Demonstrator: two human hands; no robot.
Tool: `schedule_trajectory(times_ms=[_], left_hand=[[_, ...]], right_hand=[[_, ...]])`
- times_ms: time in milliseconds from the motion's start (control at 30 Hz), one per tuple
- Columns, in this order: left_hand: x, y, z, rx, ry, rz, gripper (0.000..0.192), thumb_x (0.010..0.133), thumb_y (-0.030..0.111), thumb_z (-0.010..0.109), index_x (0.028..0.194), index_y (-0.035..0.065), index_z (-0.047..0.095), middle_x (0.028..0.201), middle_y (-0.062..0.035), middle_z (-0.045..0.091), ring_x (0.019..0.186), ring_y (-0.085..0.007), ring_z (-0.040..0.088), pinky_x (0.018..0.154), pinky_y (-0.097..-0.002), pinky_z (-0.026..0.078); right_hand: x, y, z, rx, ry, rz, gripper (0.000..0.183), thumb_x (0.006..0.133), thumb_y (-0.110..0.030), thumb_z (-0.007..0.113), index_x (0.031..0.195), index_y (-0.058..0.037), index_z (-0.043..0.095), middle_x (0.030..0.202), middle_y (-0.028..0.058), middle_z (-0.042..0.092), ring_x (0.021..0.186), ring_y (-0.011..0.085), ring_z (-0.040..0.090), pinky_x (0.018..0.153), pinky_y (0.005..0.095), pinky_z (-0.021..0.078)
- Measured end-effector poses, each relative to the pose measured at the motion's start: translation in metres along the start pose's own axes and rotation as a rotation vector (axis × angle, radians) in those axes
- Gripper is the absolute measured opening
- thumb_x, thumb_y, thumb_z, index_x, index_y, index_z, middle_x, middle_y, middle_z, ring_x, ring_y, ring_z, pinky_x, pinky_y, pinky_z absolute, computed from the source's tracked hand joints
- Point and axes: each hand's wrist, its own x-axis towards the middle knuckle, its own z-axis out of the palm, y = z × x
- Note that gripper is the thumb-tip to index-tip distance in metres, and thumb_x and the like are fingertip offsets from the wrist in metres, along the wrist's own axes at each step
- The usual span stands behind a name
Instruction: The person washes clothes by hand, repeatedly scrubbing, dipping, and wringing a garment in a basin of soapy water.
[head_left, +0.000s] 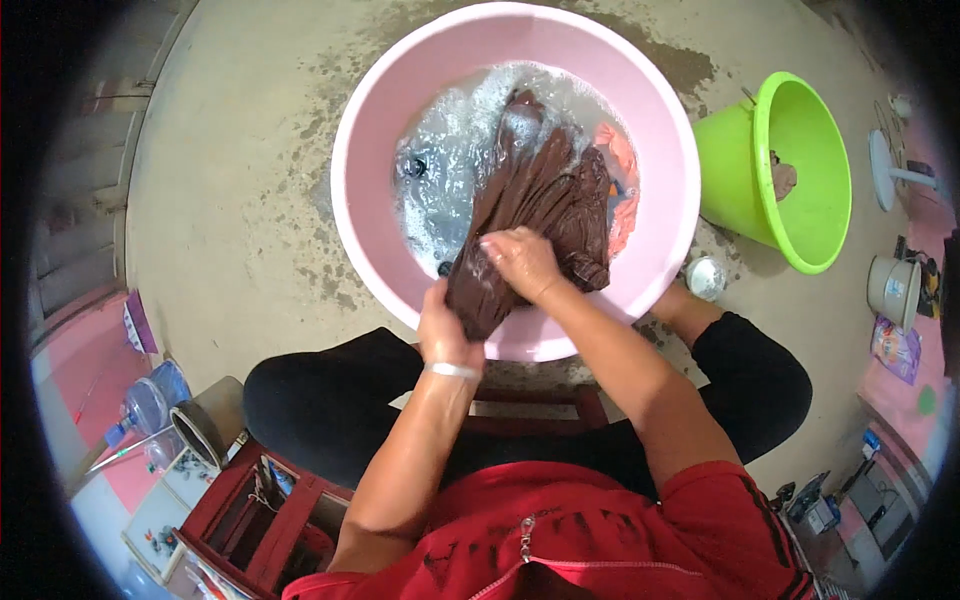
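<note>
A soaked brown garment (536, 176) trails from the near rim of a pink plastic basin (379, 247) into sudsy water (450, 195). My left hand (446, 322) grips its near end at the rim, and a silvery bracelet circles that wrist. My right hand (521, 262) is curled closed over the cloth, just right of the left hand; its fingertips are partly hidden and slightly blurred. A foamy streak shows on the cloth beside it. Coral-coloured fabric (624, 225) lies in the water along the right wall. A small dark object (415, 167) shows in the water at left.
Right of the basin, a lime-green bucket (731, 169) holds a brownish item (784, 180). A small white-filled container (706, 278) stands near my right foot. Damp patches mark the concrete floor (232, 225). A red wooden rack (277, 517) stands at lower left.
</note>
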Motion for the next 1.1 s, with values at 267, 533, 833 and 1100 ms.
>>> schedule_trajectory(times_ms=[267, 533, 833, 1100], left_hand=[[-0.046, -0.005, -0.036, 0.232, -0.052, -0.038, 0.019, 0.088, 0.007, 0.052, 0.105, 0.0051, 0.059, 0.104, -0.0045, 0.063, 0.095, -0.0148, 0.059, 0.089, -0.0287, 0.045], [-0.072, -0.023, -0.011, 0.692, -0.577, -0.096, 0.007, 0.087, 0.003, 0.056, 0.089, 0.0062, 0.050, 0.084, 0.0057, 0.046, 0.079, -0.0042, 0.041, 0.072, -0.0206, 0.037], [-0.076, -0.024, -0.003, 0.664, -0.899, -0.340, 0.017, 0.088, 0.007, 0.061, 0.081, 0.0064, 0.045, 0.078, 0.0072, 0.040, 0.075, -0.0027, 0.036, 0.066, -0.0197, 0.033], [-0.071, -0.003, -0.012, 0.784, -1.047, -0.584, 0.019, 0.087, 0.006, 0.062, 0.078, 0.0054, 0.045, 0.074, 0.0061, 0.039, 0.074, -0.0034, 0.035, 0.066, -0.0214, 0.034]], right_hand=[[0.033, 0.046, -0.060, 0.157, -0.131, 0.292, 0.023, 0.090, -0.028, 0.057, 0.095, -0.0094, 0.070, 0.090, 0.0134, 0.068, 0.080, 0.0307, 0.065, 0.071, 0.0389, 0.0520], [0.046, 0.068, -0.014, -0.469, -0.633, -0.550, 0.013, 0.080, -0.022, 0.058, 0.080, -0.0195, 0.070, 0.073, 0.0041, 0.066, 0.076, 0.0242, 0.061, 0.069, 0.0381, 0.0447], [0.053, 0.086, -0.041, -0.159, -0.304, -0.129, 0.018, 0.089, -0.025, 0.057, 0.091, -0.0131, 0.071, 0.092, 0.0069, 0.067, 0.089, 0.0279, 0.058, 0.082, 0.0414, 0.0439], [0.069, 0.093, -0.031, -0.214, -0.008, -0.224, 0.011, 0.084, -0.021, 0.057, 0.083, -0.0164, 0.067, 0.080, 0.0060, 0.059, 0.086, 0.0268, 0.057, 0.072, 0.0365, 0.0483]])
